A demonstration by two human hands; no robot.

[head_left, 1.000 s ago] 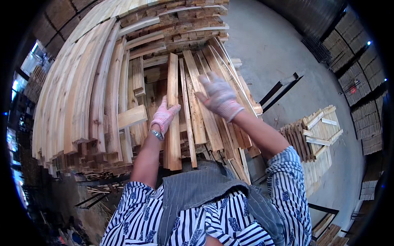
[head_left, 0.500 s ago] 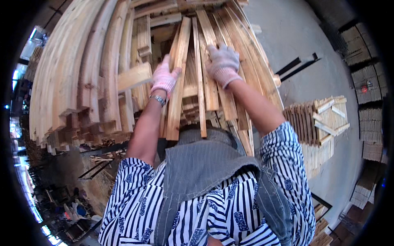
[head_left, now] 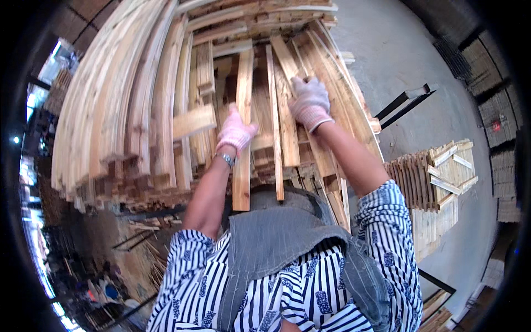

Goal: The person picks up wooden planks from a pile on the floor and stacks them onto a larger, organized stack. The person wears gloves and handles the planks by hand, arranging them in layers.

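My left hand (head_left: 238,131), in a pink-and-white knit glove, is closed around the edge of a long pale wooden plank (head_left: 243,182). That plank points toward me, its near end close to my apron. My right hand (head_left: 311,102), in a greyish glove with a pink cuff, curls its fingers over a wooden board (head_left: 319,152) among those on the right; its fingertips are partly hidden. Between my hands lie a narrow wooden strip (head_left: 275,127) and a wider plank (head_left: 289,138), both lengthwise. Gaps beneath show more timber.
A tall stack of long boards (head_left: 110,105) rises on the left, with a short block (head_left: 193,122) jutting from it. Crosswise boards (head_left: 260,25) lie at the far end. To the right stand a black metal bar frame (head_left: 406,102) and a stack of wooden pieces (head_left: 431,174) on the grey floor.
The plank at my left hand has come nearer and turned straighter toward me. My left hand has moved closer with it. My right hand's fingers are more curled over the boards. The view has shifted slightly.
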